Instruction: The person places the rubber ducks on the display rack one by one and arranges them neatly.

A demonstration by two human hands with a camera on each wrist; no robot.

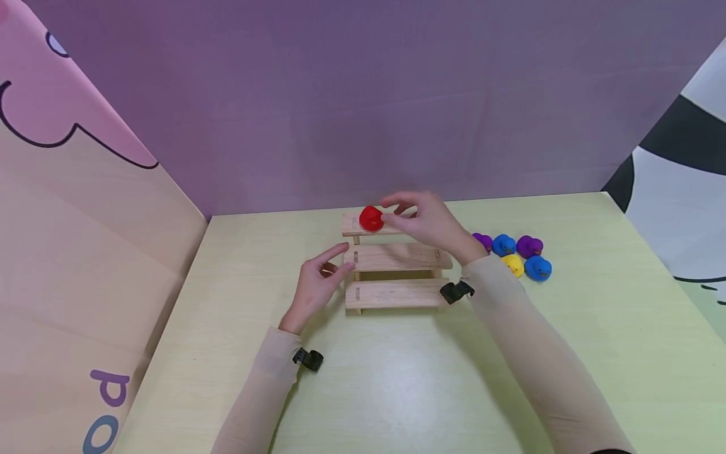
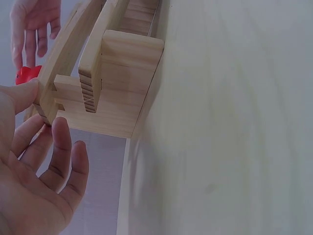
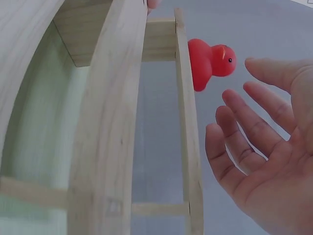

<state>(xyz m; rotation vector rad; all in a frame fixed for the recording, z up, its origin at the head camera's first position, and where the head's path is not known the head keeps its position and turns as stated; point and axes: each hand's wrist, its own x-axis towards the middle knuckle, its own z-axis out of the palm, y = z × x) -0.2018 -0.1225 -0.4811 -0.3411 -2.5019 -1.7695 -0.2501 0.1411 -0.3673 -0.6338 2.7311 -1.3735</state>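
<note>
A red rubber duck (image 1: 371, 219) sits on the left part of the top step of a small three-step wooden rack (image 1: 397, 294). In the right wrist view, a gap shows between the duck (image 3: 203, 63) and my right hand (image 3: 264, 132), whose fingers are spread and hold nothing. The head view has this right hand (image 1: 422, 217) just right of the duck, over the top step. My left hand (image 1: 317, 280) pinches the left end of the middle step between thumb and forefinger. From the left wrist, the thumb (image 2: 24, 95) lies against the plank's end, with the other fingers loosely bent.
To the right of the rack stand several rubber ducks: purple (image 1: 530, 246), blue (image 1: 537, 268) and yellow (image 1: 513, 265), partly behind the right forearm. A purple cloth wall (image 1: 351, 113) rises at the back of the pale wooden table (image 1: 374, 391). Printed panels flank both sides.
</note>
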